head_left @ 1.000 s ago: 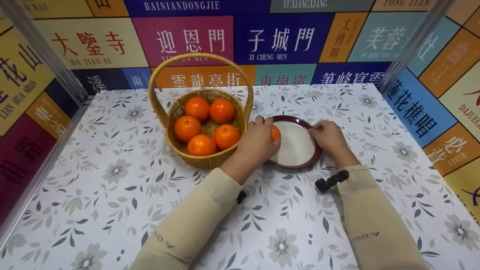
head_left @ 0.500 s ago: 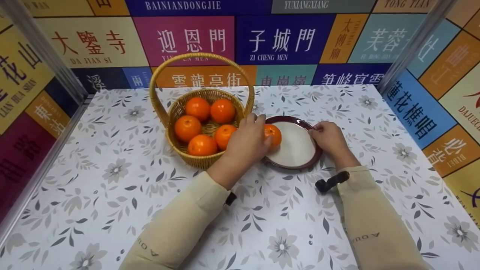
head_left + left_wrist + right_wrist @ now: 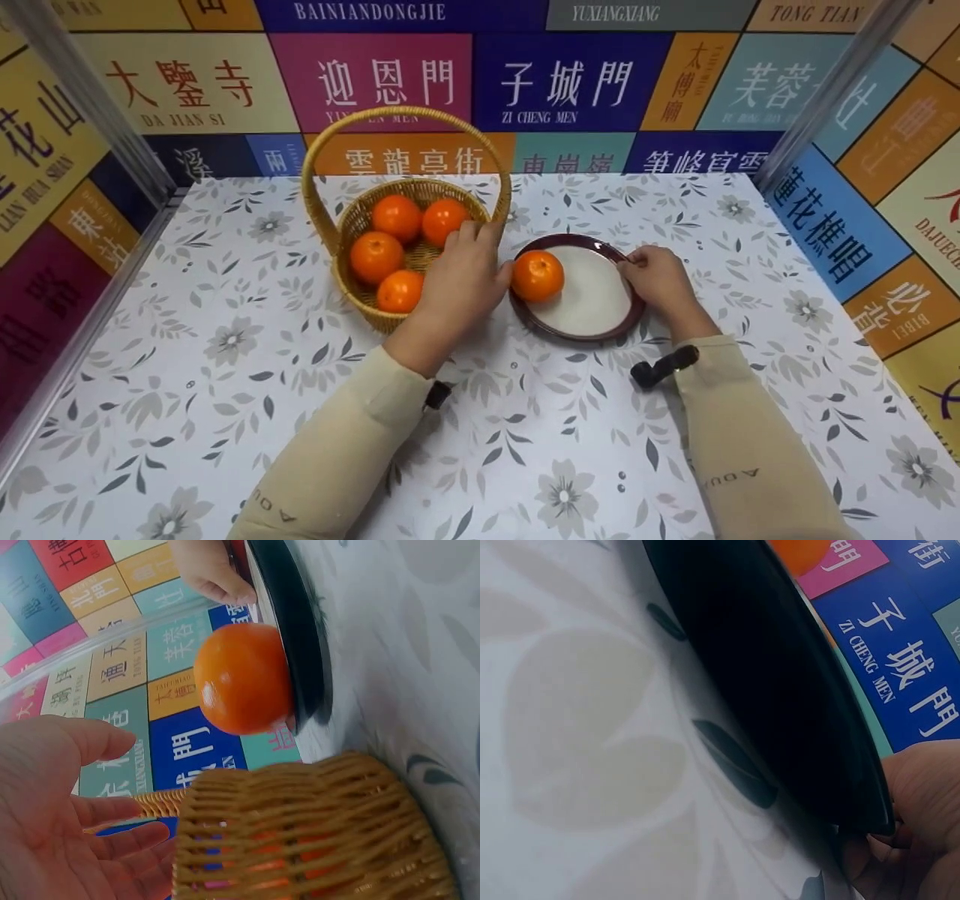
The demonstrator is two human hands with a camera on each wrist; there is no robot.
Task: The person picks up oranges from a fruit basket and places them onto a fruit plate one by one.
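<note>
An orange [image 3: 538,276] sits on the left side of a round plate [image 3: 592,300] with a white middle and a dark red rim. My right hand [image 3: 663,286] pinches the plate's right rim between thumb and fingers, seen close up in the right wrist view. My left hand [image 3: 463,281] hovers over the right edge of a wicker basket [image 3: 390,322], fingers spread and nothing in them. The left wrist view shows the empty palm [image 3: 52,817] beside the basket wall. Several oranges [image 3: 377,257] lie in the basket; one at its right side is hidden behind the left hand.
The basket's tall arched handle [image 3: 405,112] rises above it, close to the left fingers. A white cloth with grey flowers [image 3: 555,427] covers the table. Printed panels [image 3: 570,75] stand along the back and both sides.
My left hand has let go of the orange on the plate and moved left to the basket. The right hand has kept its hold on the plate rim.
</note>
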